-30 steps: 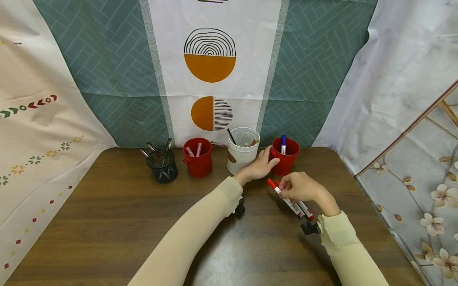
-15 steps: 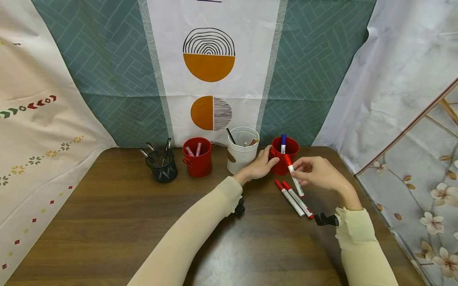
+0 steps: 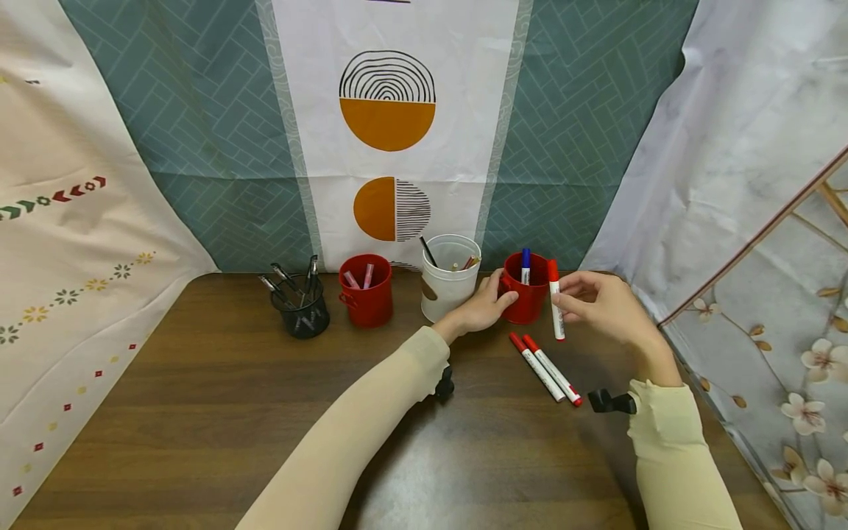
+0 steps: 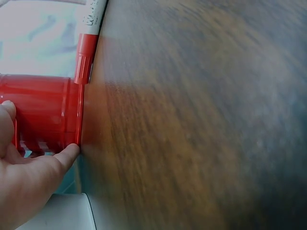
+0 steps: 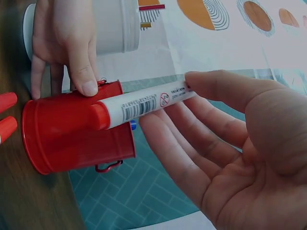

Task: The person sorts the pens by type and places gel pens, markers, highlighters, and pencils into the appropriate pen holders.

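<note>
My left hand (image 3: 478, 308) rests against the side of the right-hand red bucket (image 3: 522, 303), thumb and fingers stretched along its wall and towards its base (image 4: 41, 179). A blue-capped marker (image 3: 525, 269) stands inside that bucket. My right hand (image 3: 606, 305) pinches a white marker with a red cap (image 3: 557, 313) between thumb and fingertips. It is held nearly upright, cap up, just right of the bucket's rim. In the right wrist view the white marker body (image 5: 139, 103) shows a barcode. Two more red-capped markers (image 3: 538, 375) lie side by side on the table in front of the bucket.
Left of my left hand stands a white bucket (image 3: 447, 294) with pencils in it. Further left are another red bucket (image 3: 369, 305) with two pinkish sticks and a black mesh cup (image 3: 305, 322) with several pens. A patterned cloth (image 3: 563, 147) hangs behind the table.
My right hand has picked a red-capped marker off the table, raised it and turned it more upright beside the bucket. The left hand has stayed at the bucket.
</note>
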`<act>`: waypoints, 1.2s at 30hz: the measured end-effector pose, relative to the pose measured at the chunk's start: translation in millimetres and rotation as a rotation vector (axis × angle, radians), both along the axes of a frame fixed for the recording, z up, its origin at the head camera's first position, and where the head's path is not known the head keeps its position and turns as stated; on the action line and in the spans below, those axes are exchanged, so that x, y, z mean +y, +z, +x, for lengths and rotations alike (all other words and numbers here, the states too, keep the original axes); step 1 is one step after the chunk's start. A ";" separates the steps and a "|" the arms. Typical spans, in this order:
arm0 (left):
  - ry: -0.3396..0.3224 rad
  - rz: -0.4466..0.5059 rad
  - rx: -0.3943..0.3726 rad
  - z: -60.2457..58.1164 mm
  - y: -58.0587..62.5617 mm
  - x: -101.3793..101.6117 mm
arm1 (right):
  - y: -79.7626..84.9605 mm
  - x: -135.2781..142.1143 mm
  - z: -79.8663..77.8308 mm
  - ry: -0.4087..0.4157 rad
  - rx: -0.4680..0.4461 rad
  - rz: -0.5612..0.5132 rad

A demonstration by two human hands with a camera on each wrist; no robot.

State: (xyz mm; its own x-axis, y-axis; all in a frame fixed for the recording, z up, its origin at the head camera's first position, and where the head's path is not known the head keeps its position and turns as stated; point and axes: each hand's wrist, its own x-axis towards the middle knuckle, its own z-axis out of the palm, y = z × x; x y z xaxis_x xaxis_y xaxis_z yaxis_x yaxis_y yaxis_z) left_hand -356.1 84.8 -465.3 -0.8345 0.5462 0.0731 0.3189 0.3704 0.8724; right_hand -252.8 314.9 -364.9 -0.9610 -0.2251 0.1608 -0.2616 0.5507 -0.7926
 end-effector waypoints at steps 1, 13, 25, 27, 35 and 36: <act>0.003 -0.001 -0.001 0.2 0.1 0.0 | -0.4 0.4 -0.8 -0.005 0.004 -0.011; -0.001 0.001 -0.001 0.8 2.6 -2.2 | -3.9 3.4 -9.9 -0.088 0.116 -0.138; 0.000 -0.018 -0.004 0.3 1.4 -1.4 | -7.2 2.1 -21.2 -0.185 0.246 -0.410; 0.001 -0.016 0.000 0.4 1.6 -1.6 | -8.2 -0.8 -23.6 -0.187 0.280 -0.474; 0.009 -0.023 -0.008 1.5 -1.0 -0.2 | -16.3 -20.0 -32.8 -0.188 0.393 -0.695; 0.009 -0.025 -0.009 1.5 -1.6 0.2 | -17.6 -21.3 -33.8 -0.188 0.393 -0.689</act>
State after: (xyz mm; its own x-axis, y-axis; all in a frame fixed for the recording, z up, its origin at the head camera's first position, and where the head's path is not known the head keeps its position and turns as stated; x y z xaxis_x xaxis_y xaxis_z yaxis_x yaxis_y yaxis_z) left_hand -354.6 85.0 -466.9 -0.8400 0.5401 0.0522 0.3078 0.3952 0.8655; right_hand -286.7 293.5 -382.5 -0.8171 0.2072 0.5379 -0.5432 0.0355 -0.8388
